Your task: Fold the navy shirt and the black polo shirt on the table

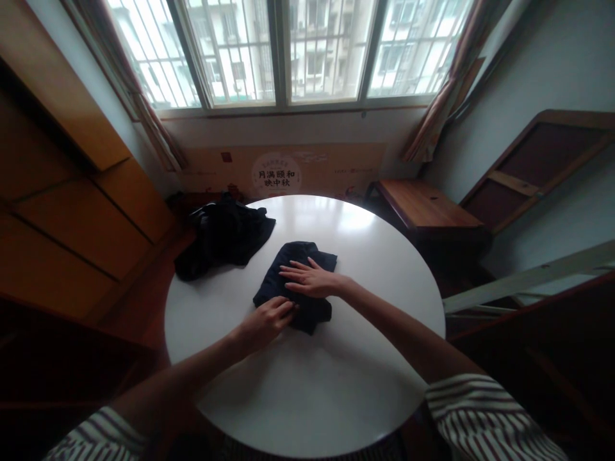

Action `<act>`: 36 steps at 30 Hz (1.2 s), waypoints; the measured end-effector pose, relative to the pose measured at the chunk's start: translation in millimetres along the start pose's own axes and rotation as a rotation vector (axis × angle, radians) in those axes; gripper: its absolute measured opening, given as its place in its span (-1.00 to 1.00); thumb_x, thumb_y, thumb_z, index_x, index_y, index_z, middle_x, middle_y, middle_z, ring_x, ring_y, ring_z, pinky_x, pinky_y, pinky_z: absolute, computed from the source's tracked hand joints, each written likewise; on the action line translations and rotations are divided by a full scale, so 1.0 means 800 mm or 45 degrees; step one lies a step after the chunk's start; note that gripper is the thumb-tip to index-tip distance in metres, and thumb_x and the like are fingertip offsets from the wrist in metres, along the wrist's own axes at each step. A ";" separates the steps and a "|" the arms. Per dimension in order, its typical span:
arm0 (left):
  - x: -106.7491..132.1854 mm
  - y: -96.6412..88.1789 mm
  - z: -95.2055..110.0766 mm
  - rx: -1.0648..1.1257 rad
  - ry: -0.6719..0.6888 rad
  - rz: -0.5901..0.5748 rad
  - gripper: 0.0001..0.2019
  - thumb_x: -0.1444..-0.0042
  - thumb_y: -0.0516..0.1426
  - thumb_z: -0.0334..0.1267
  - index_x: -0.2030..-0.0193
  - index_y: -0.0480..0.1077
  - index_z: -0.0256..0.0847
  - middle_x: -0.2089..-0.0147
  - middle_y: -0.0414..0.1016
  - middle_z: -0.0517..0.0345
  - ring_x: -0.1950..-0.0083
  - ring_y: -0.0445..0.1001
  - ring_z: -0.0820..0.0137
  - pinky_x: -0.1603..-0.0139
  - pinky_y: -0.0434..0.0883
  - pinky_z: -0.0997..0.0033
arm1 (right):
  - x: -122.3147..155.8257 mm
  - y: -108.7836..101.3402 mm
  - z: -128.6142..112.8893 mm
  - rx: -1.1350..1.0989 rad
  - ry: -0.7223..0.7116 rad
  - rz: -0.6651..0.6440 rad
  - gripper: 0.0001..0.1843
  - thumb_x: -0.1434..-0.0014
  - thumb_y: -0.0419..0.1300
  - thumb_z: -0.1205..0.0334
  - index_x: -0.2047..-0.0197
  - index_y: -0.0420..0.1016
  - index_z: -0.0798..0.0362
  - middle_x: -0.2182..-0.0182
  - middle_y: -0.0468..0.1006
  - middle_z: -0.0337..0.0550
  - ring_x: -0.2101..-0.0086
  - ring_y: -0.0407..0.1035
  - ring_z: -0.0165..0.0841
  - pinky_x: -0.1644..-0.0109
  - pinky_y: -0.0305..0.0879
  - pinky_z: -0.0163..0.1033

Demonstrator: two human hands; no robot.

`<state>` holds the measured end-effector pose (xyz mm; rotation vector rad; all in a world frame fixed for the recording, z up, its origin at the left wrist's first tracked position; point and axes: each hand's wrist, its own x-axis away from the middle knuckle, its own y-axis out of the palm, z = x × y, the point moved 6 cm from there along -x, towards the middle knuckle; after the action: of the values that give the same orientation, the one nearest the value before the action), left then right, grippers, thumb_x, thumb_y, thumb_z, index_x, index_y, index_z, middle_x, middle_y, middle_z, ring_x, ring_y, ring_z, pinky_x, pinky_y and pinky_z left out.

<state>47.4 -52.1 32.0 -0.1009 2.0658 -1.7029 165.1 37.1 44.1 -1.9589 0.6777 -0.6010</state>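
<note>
A black cloth [302, 251], folded unevenly, lies flat just toward 11 o'clock from the center of the round white table [355, 378].

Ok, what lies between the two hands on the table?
In the head view, a folded dark cloth lies between the left hand and the right hand; both hands touch it, on the white round table.

Cloth [300, 253]: your left hand [264, 323] and right hand [310, 278] hide its middle.
Your sleeves [485, 416]: cut off at the bottom edge.
</note>
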 end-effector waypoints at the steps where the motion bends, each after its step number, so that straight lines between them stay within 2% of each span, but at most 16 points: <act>1: 0.002 0.001 0.001 -0.024 0.026 0.020 -0.69 -0.29 0.02 -0.52 -0.11 0.43 -0.42 0.02 0.51 -0.13 -0.06 0.48 0.19 -0.12 0.51 0.20 | -0.007 -0.002 0.015 0.014 0.047 -0.038 -0.39 -0.43 -0.15 -0.13 -0.45 0.03 -0.17 -0.44 -0.06 -0.25 -0.41 -0.26 -0.10 -0.41 -0.48 0.33; 3: 0.005 0.002 0.004 -0.065 0.083 0.084 -0.68 -0.29 0.01 -0.52 -0.13 0.42 -0.45 -0.01 0.52 -0.15 -0.09 0.48 0.17 -0.15 0.50 0.15 | -0.017 -0.006 0.043 0.073 0.100 -0.036 -0.43 -0.44 -0.18 -0.09 -0.45 0.01 -0.21 -0.44 -0.09 -0.27 -0.42 -0.26 -0.14 -0.40 -0.51 0.31; 6: 0.012 0.006 0.006 -0.092 0.146 0.169 -0.68 -0.31 -0.01 -0.52 -0.14 0.41 -0.49 -0.02 0.53 -0.15 -0.13 0.47 0.14 -0.21 0.46 0.07 | -0.026 -0.013 0.077 0.186 0.149 0.104 -0.46 -0.45 -0.17 -0.04 -0.45 0.00 -0.29 -0.45 -0.12 -0.30 -0.42 -0.26 -0.13 -0.38 -0.48 0.36; 10: 0.016 0.008 0.004 -0.080 0.179 0.147 -0.68 -0.34 -0.02 -0.50 -0.14 0.42 -0.42 -0.03 0.54 -0.11 -0.17 0.46 0.17 -0.25 0.43 0.08 | -0.031 -0.015 0.113 0.165 0.326 0.269 -0.46 -0.45 -0.20 -0.02 -0.45 -0.02 -0.30 -0.44 -0.05 -0.24 -0.40 -0.16 -0.10 -0.35 -0.39 0.44; 13: 0.015 0.004 -0.001 -0.037 0.217 0.104 -0.67 -0.34 -0.02 -0.49 -0.17 0.40 -0.38 -0.02 0.53 -0.12 -0.16 0.46 0.18 -0.23 0.44 0.08 | -0.033 -0.020 0.129 -0.008 0.371 0.375 -0.48 -0.43 -0.12 0.01 -0.41 0.14 -0.25 -0.40 0.11 -0.23 -0.38 -0.08 -0.09 -0.37 -0.35 0.41; 15: 0.015 0.001 -0.006 0.030 0.228 0.110 -0.63 -0.33 -0.03 -0.49 -0.22 0.35 -0.36 -0.03 0.52 -0.13 -0.16 0.46 0.18 -0.24 0.42 0.05 | -0.033 -0.027 0.135 -0.096 0.383 0.456 -0.51 -0.42 -0.06 0.02 -0.35 0.28 -0.16 -0.36 0.21 -0.16 -0.36 -0.01 -0.04 -0.37 -0.25 0.38; 17: 0.015 -0.003 -0.015 0.145 0.163 0.210 -0.61 -0.33 -0.06 -0.50 -0.27 0.28 -0.32 -0.05 0.48 -0.14 -0.18 0.44 0.19 -0.25 0.42 0.04 | -0.031 -0.036 0.139 -0.144 0.386 0.545 -0.52 -0.43 -0.08 0.06 -0.30 0.35 -0.03 -0.30 0.32 -0.03 -0.31 0.13 -0.08 -0.37 -0.06 0.25; 19: 0.019 -0.008 -0.030 0.293 0.001 0.388 -0.61 -0.34 -0.09 -0.50 -0.27 0.22 -0.29 -0.07 0.44 -0.15 -0.18 0.43 0.22 -0.21 0.46 0.10 | -0.026 -0.045 0.142 -0.202 0.370 0.645 -0.54 -0.43 -0.07 0.13 -0.29 0.37 0.05 -0.19 0.46 0.05 -0.20 0.32 -0.17 -0.31 0.14 0.05; 21: 0.024 -0.010 -0.043 0.431 -0.132 0.545 -0.64 -0.34 -0.11 -0.51 -0.22 0.20 -0.25 -0.08 0.40 -0.13 -0.17 0.44 0.28 -0.14 0.50 0.20 | -0.020 -0.053 0.146 -0.259 0.354 0.726 -0.56 -0.37 0.05 0.19 -0.25 0.40 0.10 -0.05 0.57 0.06 -0.06 0.45 -0.22 -0.21 0.28 -0.07; 22: 0.025 -0.009 -0.046 0.486 -0.153 0.579 -0.66 -0.34 -0.11 -0.51 -0.20 0.20 -0.24 -0.09 0.39 -0.12 -0.17 0.43 0.31 -0.13 0.50 0.23 | -0.017 -0.056 0.148 -0.286 0.348 0.754 -0.58 -0.31 0.13 0.22 -0.21 0.44 0.12 0.01 0.61 0.05 0.00 0.49 -0.23 -0.15 0.33 -0.10; 25: 0.021 -0.003 -0.044 0.545 -0.048 0.490 -0.72 -0.33 -0.10 -0.50 -0.11 0.22 -0.23 -0.08 0.40 -0.09 -0.17 0.42 0.31 -0.22 0.43 0.16 | -0.011 -0.060 0.153 -0.357 0.327 0.798 -0.66 -0.19 0.23 0.31 -0.04 0.57 0.15 0.16 0.66 0.00 0.14 0.54 -0.27 0.01 0.42 -0.19; 28: 0.015 -0.001 -0.038 0.490 0.079 0.333 -0.76 -0.31 -0.06 -0.47 -0.05 0.28 -0.24 -0.03 0.44 -0.08 -0.13 0.44 0.29 -0.28 0.36 0.05 | -0.008 -0.062 0.157 -0.387 0.314 0.830 -0.74 -0.17 0.19 0.34 0.11 0.64 0.12 0.24 0.68 -0.06 0.23 0.54 -0.30 0.11 0.44 -0.24; 32: 0.011 -0.010 -0.033 0.455 0.181 0.223 -0.78 -0.26 0.00 -0.45 0.01 0.36 -0.25 0.02 0.50 -0.10 -0.06 0.47 0.27 -0.25 0.37 0.08 | -0.002 -0.057 0.164 -0.337 0.322 0.838 -0.77 -0.07 0.17 0.45 0.30 0.67 0.12 0.39 0.65 -0.10 0.35 0.51 -0.30 0.20 0.43 -0.23; 34: 0.010 -0.015 -0.033 0.464 0.214 0.139 -0.80 -0.27 0.05 -0.38 0.00 0.38 -0.24 0.02 0.50 -0.11 -0.05 0.47 0.25 -0.21 0.38 0.11 | 0.003 -0.054 0.165 -0.290 0.315 0.828 -0.77 0.00 0.18 0.50 0.38 0.67 0.13 0.43 0.61 -0.09 0.38 0.49 -0.28 0.21 0.43 -0.20; 36: 0.009 -0.021 -0.036 0.471 0.228 0.043 -0.72 -0.26 0.13 -0.22 -0.06 0.38 -0.25 -0.02 0.49 -0.15 -0.07 0.45 0.20 -0.20 0.38 0.10 | 0.009 -0.054 0.161 -0.244 0.293 0.833 -0.75 0.00 0.17 0.52 0.35 0.67 0.14 0.38 0.61 -0.05 0.35 0.49 -0.26 0.16 0.44 -0.17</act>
<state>25.5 -31.9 49.2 0.2093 1.8190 -2.1051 263.7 129.7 27.5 -1.7016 1.4864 -0.3593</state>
